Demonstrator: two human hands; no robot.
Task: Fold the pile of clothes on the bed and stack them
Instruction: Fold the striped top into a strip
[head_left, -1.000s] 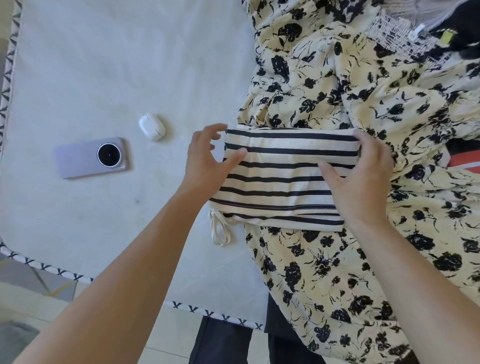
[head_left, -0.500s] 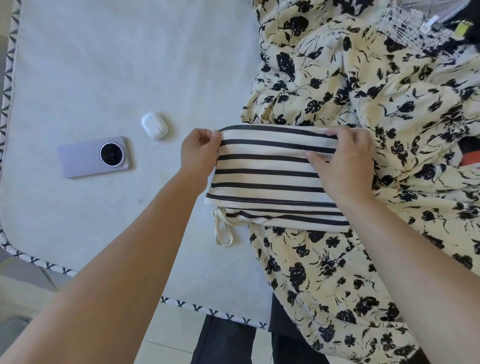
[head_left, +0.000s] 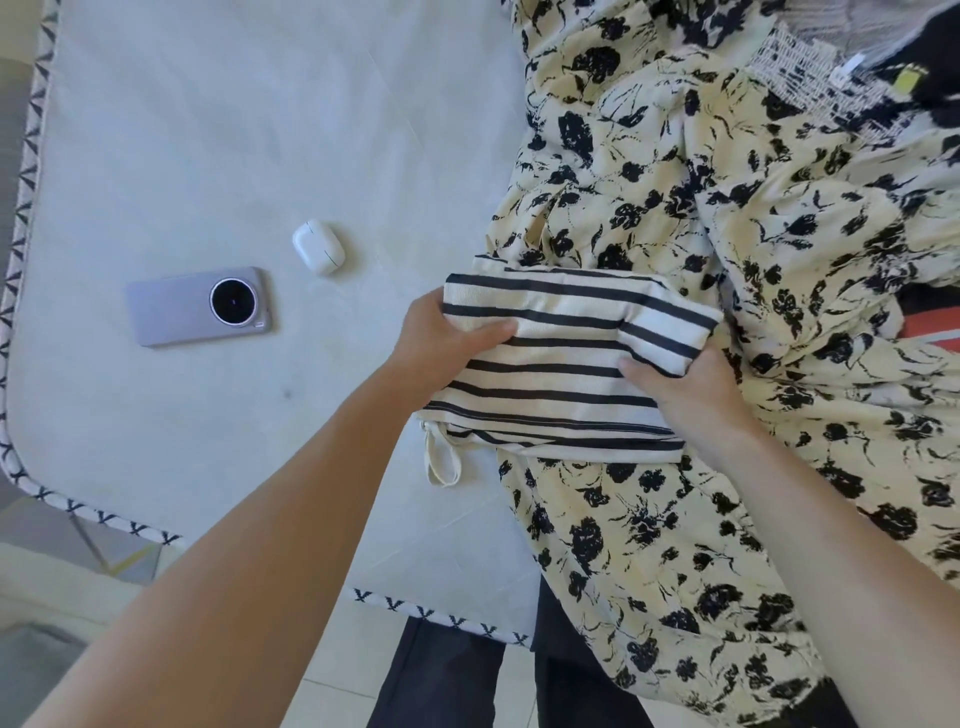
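Note:
A cream garment with black stripes (head_left: 561, 358) lies folded into a thick band, partly on the bed and partly on a cream dress with black flowers (head_left: 727, 218). My left hand (head_left: 447, 348) grips its left end, thumb on top. My right hand (head_left: 685, 389) holds its right end, where the far layer is rolled over towards me. A cream loop (head_left: 441, 462) hangs from the garment's near left corner. More clothes, smocked white (head_left: 800, 78) and black, sit at the far right.
A lilac phone (head_left: 197, 306) and a white earbud case (head_left: 318, 253) lie on the white bed (head_left: 234, 130) to the left. The bed's patterned edge (head_left: 441, 618) runs along the near side, with tiled floor and dark trouser legs below.
Both hands have taken hold of the striped garment's far edge and brought it towards me, doubling the band over. The view has shifted slightly.

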